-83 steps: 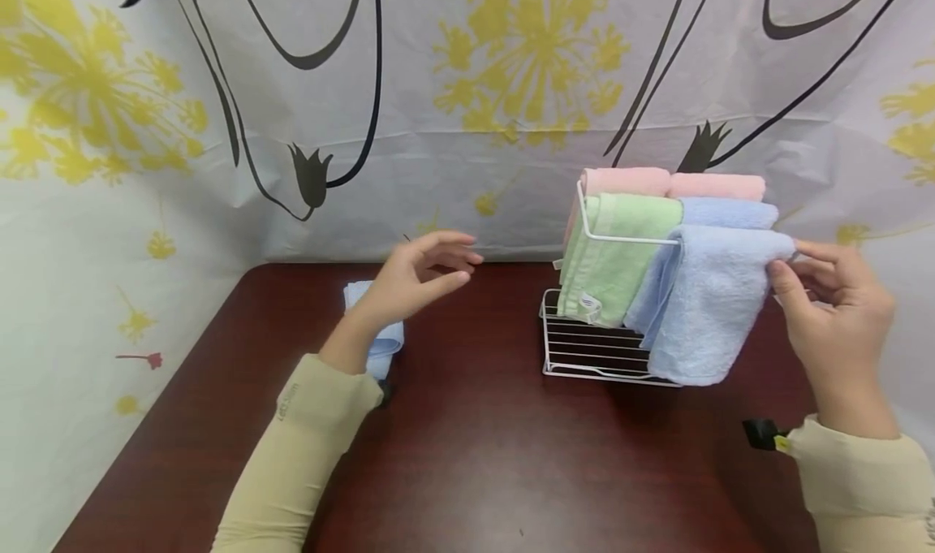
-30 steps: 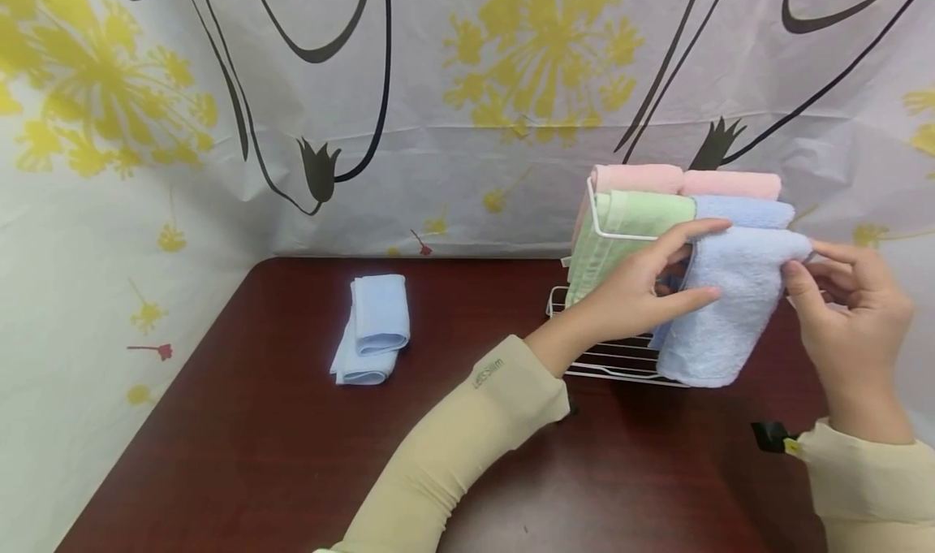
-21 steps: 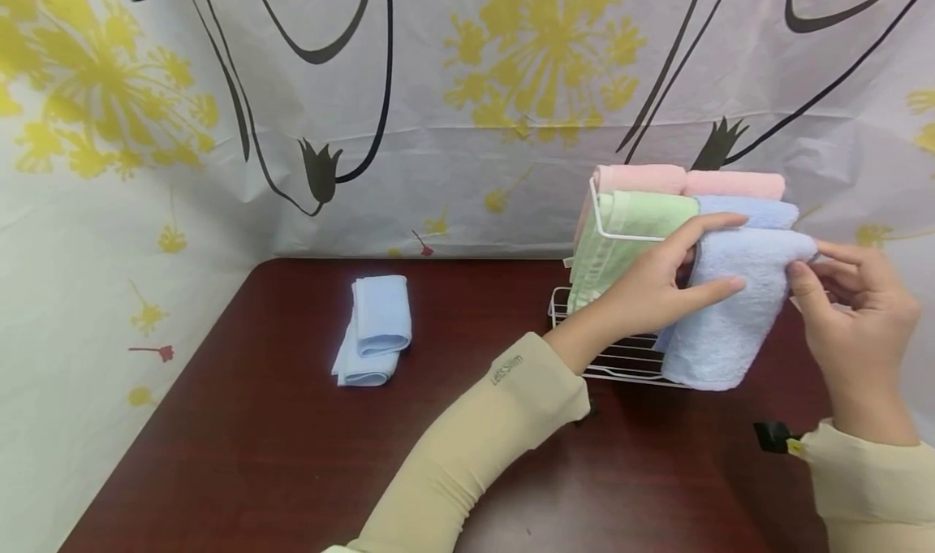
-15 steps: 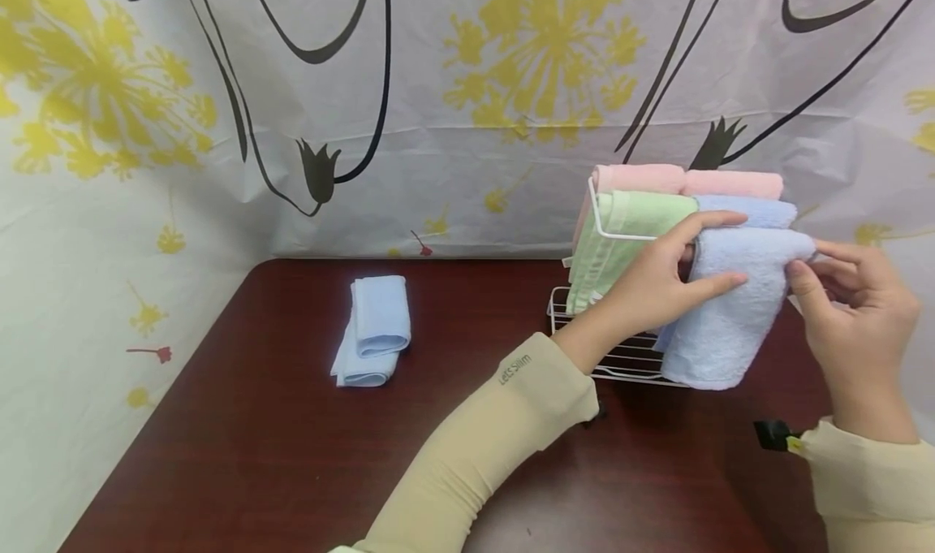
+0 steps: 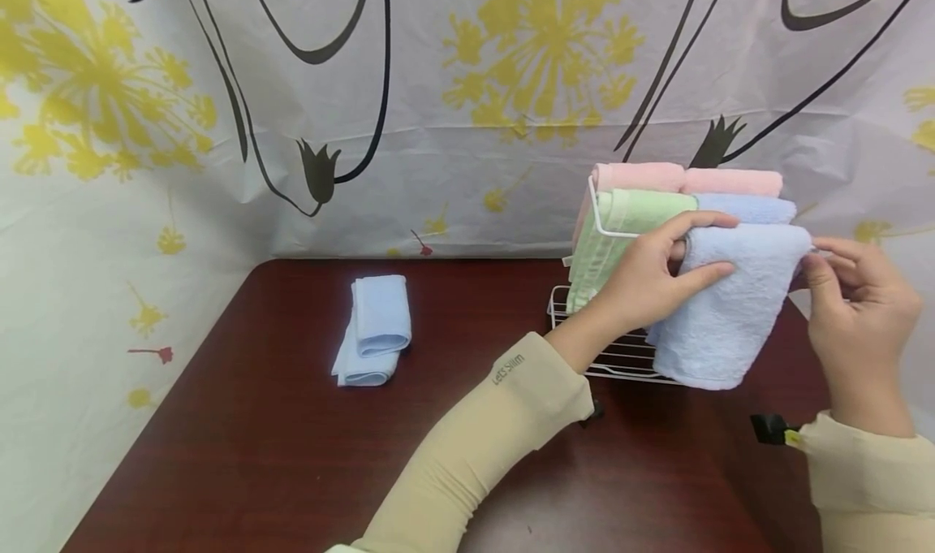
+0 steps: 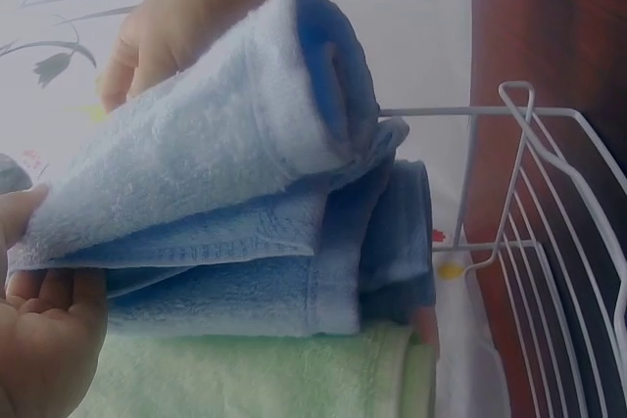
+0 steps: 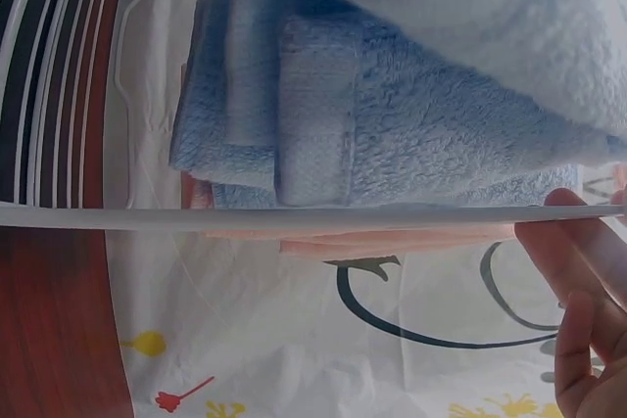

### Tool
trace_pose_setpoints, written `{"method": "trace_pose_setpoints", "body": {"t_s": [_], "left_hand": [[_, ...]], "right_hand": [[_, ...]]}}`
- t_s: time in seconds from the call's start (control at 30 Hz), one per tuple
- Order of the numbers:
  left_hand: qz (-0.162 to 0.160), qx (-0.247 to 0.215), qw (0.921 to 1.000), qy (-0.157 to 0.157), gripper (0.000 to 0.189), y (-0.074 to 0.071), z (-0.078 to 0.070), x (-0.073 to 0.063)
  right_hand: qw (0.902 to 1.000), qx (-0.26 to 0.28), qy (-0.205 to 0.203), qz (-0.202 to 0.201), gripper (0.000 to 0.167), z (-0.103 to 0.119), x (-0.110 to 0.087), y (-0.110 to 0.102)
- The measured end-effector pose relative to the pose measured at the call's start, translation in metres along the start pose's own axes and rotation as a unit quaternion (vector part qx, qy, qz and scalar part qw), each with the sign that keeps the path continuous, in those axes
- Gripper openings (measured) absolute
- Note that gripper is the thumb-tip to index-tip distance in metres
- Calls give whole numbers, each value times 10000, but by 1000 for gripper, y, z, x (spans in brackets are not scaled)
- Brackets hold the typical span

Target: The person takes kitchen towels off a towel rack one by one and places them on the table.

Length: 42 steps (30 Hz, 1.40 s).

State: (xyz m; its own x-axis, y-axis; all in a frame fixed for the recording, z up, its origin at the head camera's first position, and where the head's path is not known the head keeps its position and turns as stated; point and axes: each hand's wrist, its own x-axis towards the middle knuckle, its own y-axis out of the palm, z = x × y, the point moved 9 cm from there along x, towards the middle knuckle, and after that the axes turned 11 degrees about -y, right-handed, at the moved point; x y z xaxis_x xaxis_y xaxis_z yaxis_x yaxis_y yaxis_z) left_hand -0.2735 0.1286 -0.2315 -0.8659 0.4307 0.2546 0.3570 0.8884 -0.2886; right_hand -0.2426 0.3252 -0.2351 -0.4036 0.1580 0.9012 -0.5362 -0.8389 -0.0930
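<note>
A white wire rack (image 5: 635,379) stands at the right with towels draped over its top bars. At the front hangs a light blue towel (image 5: 745,309), its left edge pinched between the thumb and fingers of my left hand (image 5: 643,281). The left wrist view shows my left hand (image 6: 49,340) with its thumb over the cloth and fingers beneath. My right hand (image 5: 865,301) is at the towel's right end. In the right wrist view, the fingers of my right hand (image 7: 588,281) grip the rack's white wire (image 7: 392,218).
Behind hang a green towel (image 5: 613,248), another blue towel (image 5: 752,208) and two pink rolls (image 5: 734,182). Folded blue towels (image 5: 381,317) lie on the dark red table (image 5: 256,423), left of the rack. A patterned curtain (image 5: 409,147) hangs along the back.
My left hand came across from the left to the front towel's left edge, then shifted it slightly left. My right thumb has slid off the towel's right end towards the rack's edge.
</note>
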Motion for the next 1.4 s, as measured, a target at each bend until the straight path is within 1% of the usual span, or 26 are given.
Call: {"method": "trace_pose_setpoints", "body": {"t_s": [0.23, 0.3, 0.43, 0.5, 0.57, 0.67, 0.7, 0.8, 0.93, 1.03, 1.1, 1.2, 1.3, 1.4], "left_hand": [[2, 67, 9999, 94, 44, -10, -5, -6], [-34, 18, 9999, 140, 44, -16, -7, -9], [-81, -240, 9994, 257, 43, -28, -12, -14], [-97, -339, 9986, 391, 43, -35, -15, -16], [-146, -266, 9984, 473, 44, -40, -18, -19], [-180, -330, 9977, 566, 44, -47, -20, -21], [-197, -336, 9977, 551, 44, -49, -20, -21], [-230, -635, 9961, 566, 43, -57, -19, -23], [-316, -920, 9940, 505, 42, -66, -18, -27], [-343, -999, 9933, 465, 42, -71, -19, -29], [-360, -1053, 9923, 547, 42, -73, -21, -31], [-415, -1122, 9906, 661, 43, -78, -25, -32], [-500, -1244, 9881, 758, 44, -83, -26, -33], [-679, -1345, 9843, 917, 44, -91, -25, -33]], "right_hand": [[9999, 94, -119, -72, 25, 2, 3, 0], [9998, 133, -114, -50, 24, 3, 2, 0], [9995, 293, -99, -57, 22, 3, 2, 1], [9992, 382, -94, -75, 21, 3, 1, 1], [9988, 479, -74, -107, 21, 2, 1, 1], [9984, 553, -64, -121, 21, 1, 1, 1], [9983, 562, -64, -121, 21, 1, 0, 1], [9983, 575, -90, -94, 22, 2, 0, 1], [9979, 628, -94, -87, 22, 2, 0, 2], [9977, 661, -43, -137, 22, 1, 0, 1], [9981, 594, -27, -134, 22, 1, 0, 0], [9974, 694, 25, -170, 23, 0, 0, 0], [9959, 873, 67, -208, 24, -1, 0, 1], [9928, 1169, 89, -259, 24, -2, 0, 3]]}}
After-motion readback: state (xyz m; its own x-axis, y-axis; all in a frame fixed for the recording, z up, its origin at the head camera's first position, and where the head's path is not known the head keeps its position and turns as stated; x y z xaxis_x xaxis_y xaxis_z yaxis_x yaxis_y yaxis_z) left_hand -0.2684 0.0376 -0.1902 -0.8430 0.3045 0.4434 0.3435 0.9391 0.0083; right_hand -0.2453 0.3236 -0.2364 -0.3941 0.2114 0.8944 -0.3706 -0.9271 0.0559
